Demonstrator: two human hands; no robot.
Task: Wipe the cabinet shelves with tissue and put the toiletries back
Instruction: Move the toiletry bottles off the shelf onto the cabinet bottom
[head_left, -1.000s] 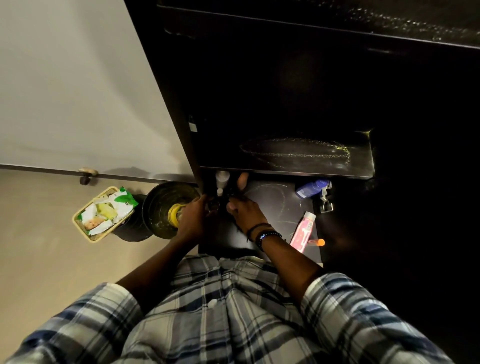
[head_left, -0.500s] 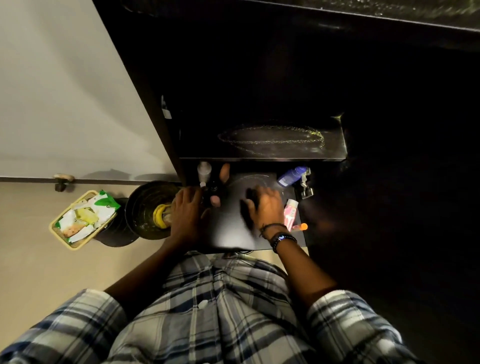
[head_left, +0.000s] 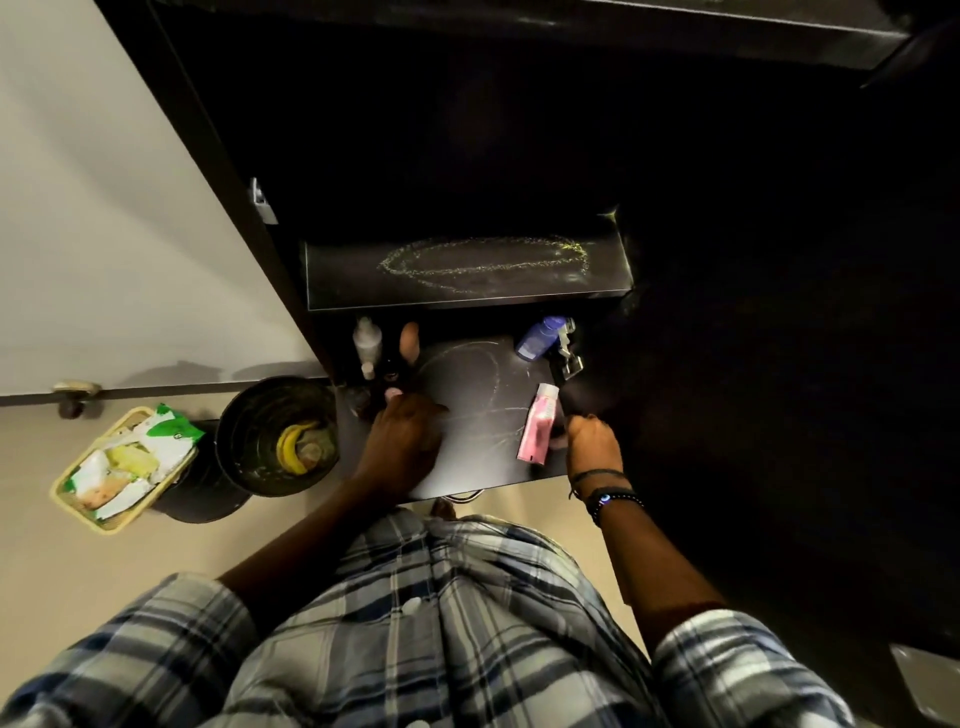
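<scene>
Fingers of left hand flat on lower shelf — right hand curled beside pink tube, grip unclear.

Blue-white plaid shirt, rolled sleeves, possibly beaded dark wristbands.

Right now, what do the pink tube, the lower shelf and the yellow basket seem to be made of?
Pink tube: likely soft plastic, matte, with a flat crimped end. Lower shelf: dark, smooth board, perhaps laminate; pale streaks show on its faint sheen. Yellow basket: probably rigid plastic, with a thin even rim.
</scene>
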